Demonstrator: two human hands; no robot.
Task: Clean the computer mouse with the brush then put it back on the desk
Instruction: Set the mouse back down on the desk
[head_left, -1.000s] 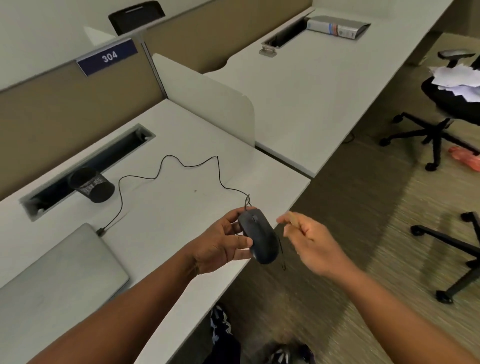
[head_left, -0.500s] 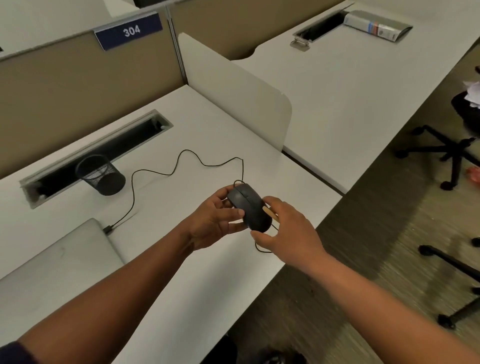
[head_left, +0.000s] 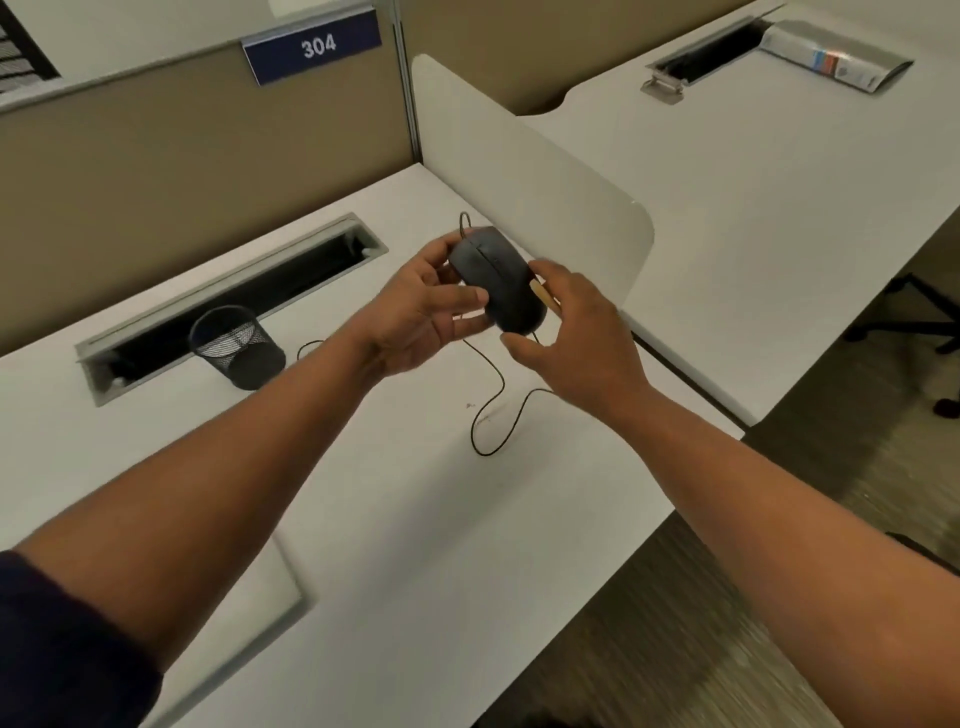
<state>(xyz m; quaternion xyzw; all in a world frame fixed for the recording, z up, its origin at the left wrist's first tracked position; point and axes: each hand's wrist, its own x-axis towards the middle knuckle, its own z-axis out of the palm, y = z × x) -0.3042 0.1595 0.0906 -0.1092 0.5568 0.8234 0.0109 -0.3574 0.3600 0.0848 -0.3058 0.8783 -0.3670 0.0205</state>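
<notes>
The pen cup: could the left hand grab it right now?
Probably not yet. The left hand is busy holding the mouse up. The pen cup stands uncovered on the desk, just beside that forearm, so once freed it looks easy to reach.

Your hands (head_left: 576, 343) hold the mouse (head_left: 498, 280) above the desk (head_left: 415, 519), whose white top lies bare beneath and toward you. The cord (head_left: 493, 410) loops across that patch. To your left the mesh cup (head_left: 236, 345) stands just before the cable slot (head_left: 234, 296). A divider (head_left: 540, 171) rises close behind the mouse and walls off the right; the beige partition (head_left: 182, 166) closes the far side. A grey slab (head_left: 280, 597) lies at the near left
</notes>
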